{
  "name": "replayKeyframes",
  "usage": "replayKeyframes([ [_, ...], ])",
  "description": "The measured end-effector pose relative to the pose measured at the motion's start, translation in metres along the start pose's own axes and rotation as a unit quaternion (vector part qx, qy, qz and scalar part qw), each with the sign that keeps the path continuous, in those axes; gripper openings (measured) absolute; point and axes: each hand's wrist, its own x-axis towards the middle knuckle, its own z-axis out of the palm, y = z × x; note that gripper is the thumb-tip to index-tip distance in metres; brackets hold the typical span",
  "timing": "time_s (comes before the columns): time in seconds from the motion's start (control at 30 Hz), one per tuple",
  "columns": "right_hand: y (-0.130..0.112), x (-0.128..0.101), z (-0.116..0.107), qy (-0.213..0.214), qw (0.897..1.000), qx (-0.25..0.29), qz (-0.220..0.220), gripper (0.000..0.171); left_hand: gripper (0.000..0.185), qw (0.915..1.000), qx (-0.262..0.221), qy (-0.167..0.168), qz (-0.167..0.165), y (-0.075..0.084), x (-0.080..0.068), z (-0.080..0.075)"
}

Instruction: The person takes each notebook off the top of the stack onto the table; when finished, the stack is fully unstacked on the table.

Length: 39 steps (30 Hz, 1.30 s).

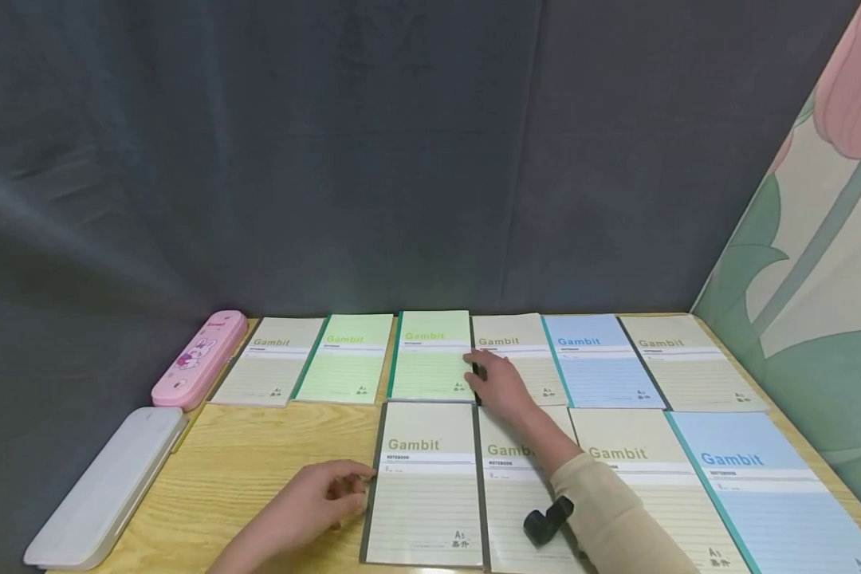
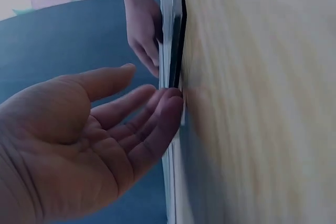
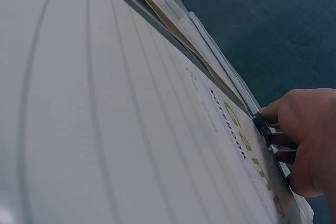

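Two rows of Gambit notebooks lie on a wooden table [image 1: 258,454]. My right hand [image 1: 482,376] reaches to the back row. Its fingers curl round the dark spine of a beige notebook [image 1: 516,351], right beside a green notebook [image 1: 430,359]. In the right wrist view the right hand [image 3: 275,135] pinches that dark spine edge [image 3: 261,126]. My left hand [image 1: 351,486] lies relaxed on the table, fingertips touching the left edge of the front-row beige notebook [image 1: 423,494]. The left wrist view shows the left hand [image 2: 157,103] with its palm open against the notebook edge [image 2: 170,51].
A pink pencil case [image 1: 199,359] and a white case [image 1: 108,486] lie along the table's left edge. Blue notebooks [image 1: 595,367] and more beige ones fill the right side. A dark curtain hangs behind, and a floral panel [image 1: 796,263] stands at the right.
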Motion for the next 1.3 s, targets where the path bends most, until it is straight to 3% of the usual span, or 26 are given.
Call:
replayKeyframes([
  [0.17,0.000,0.001,0.000,0.000,1.000,0.001,-0.003,0.041,0.036,0.9984,-0.050,0.015,-0.021,-0.009,0.016,-0.018],
  [0.33,-0.001,0.001,0.000,-0.001,1.000,0.002,-0.010,0.041,0.032,0.9937,-0.079,0.074,-0.029,-0.019,0.035,-0.029],
  [0.7,-0.001,0.000,-0.002,-0.001,1.000,-0.003,-0.006,0.041,0.025,0.9851,-0.101,0.139,-0.009,-0.023,0.085,-0.030],
  [1.03,0.001,0.001,0.000,0.003,1.000,-0.007,-0.018,0.040,0.029,0.9779,-0.125,0.167,0.001,-0.024,0.123,-0.028],
  [1.3,0.000,0.000,-0.001,0.002,1.000,0.004,-0.014,0.041,0.027,0.9745,-0.091,0.205,0.012,-0.019,0.143,-0.025],
])
